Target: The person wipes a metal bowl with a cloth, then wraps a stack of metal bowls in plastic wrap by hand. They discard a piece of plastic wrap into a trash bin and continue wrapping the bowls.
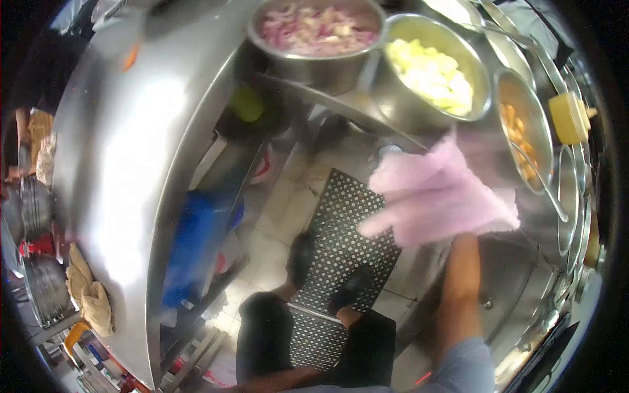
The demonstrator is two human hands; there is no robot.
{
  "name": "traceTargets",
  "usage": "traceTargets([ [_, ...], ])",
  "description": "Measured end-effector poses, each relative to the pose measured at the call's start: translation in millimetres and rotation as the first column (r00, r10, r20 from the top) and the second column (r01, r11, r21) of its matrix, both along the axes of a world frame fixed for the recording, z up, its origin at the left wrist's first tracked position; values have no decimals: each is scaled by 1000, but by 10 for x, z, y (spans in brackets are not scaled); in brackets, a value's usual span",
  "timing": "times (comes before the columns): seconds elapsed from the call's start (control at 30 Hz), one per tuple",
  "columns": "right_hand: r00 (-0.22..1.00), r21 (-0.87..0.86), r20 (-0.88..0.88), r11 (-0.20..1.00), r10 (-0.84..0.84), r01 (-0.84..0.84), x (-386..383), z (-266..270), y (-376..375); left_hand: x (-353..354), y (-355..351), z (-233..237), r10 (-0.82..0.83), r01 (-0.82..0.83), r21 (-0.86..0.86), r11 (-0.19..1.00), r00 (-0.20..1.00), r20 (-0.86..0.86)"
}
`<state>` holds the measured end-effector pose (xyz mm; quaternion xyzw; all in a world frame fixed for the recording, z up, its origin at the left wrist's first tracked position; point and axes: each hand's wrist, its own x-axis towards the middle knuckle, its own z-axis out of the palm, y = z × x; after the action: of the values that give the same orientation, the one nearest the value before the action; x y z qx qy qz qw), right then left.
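Observation:
A pink cloth [439, 190] is draped over my right hand [466, 241], which reaches forward beside the metal counter on the right. The cloth is smeared by motion and hides my fingers; only the wrist and forearm show clearly. Just beyond the cloth stands a deep steel pot of chopped pale-green vegetable [436, 78]. To its right a steel pan [547, 157] holds orange-brown pieces and a spoon [537, 170]. Low at the bottom edge, part of my left forearm [282, 380] lies across my body, with the hand out of sight.
A pot of chopped red onion [318, 33] stands ahead. On the left runs a long steel counter [131, 164] with a crumpled beige cloth [88, 295] at its edge. A yellow squeeze bottle [569, 119] is at right. A perforated black mat [347, 242] lies underfoot.

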<state>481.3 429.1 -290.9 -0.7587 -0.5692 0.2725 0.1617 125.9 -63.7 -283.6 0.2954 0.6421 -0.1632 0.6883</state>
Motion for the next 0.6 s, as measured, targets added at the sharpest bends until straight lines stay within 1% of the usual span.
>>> traceTargets([
  [0.1, 996, -63, 43, 995, 82, -79, 58, -216, 149, 17, 195, 146, 31, -30, 50, 998, 999, -25],
  [0.2, 980, -58, 57, 981, 188, -185, 109, -476, -105, 79, 255, 354, 76, -74, 96, 993, 997, -24],
  [0.27, 952, 58, 126, 956, 277, -286, 210, -663, -607, 108, 261, 548, 95, -92, 122, 988, 995, -24],
  [0.3, 913, 246, 281, 897, 297, -368, 35, -517, -840, 143, 279, 666, 107, -104, 133, 986, 994, -20],
  [0.33, 966, 83, 67, 963, 250, -255, -84, -269, -1080, 173, 286, 796, 116, -111, 144, 983, 993, -26],
  [0.37, 987, -58, 5, 985, 161, -160, -289, 101, -1321, 212, 266, 917, 129, -123, 156, 980, 991, -25],
  [0.4, 985, -2, 22, 985, 170, -170, -273, 4, -1619, 244, 242, 1044, 140, -135, 168, 976, 990, -20],
  [0.43, 941, 247, -207, 945, 267, -213, -260, -79, -1977, 299, 205, 1191, 145, -141, 185, 973, 989, -10],
  [0.47, 982, -197, -18, 962, 187, -187, -371, 192, -2223, 335, 168, 1330, 153, -150, 202, 968, 988, -2],
  [0.5, 972, -174, -188, 970, 139, -172, -433, 358, -2591, 370, 125, 1480, 150, -149, 224, 963, 989, 16],
  [0.53, 975, -422, -4, 884, 221, -202, -700, 1052, -2727, 394, 53, 1646, 146, -150, 253, 956, 989, 37],
  [0.57, 946, -349, -268, 896, 184, -273, -558, 954, -3153, 401, -6, 1812, 145, -154, 285, 946, 988, 55],
  [0.6, 829, -315, -558, 917, 31, -246, -601, 1246, -3477, 398, -113, 1916, 133, -154, 342, 927, 987, 85],
])
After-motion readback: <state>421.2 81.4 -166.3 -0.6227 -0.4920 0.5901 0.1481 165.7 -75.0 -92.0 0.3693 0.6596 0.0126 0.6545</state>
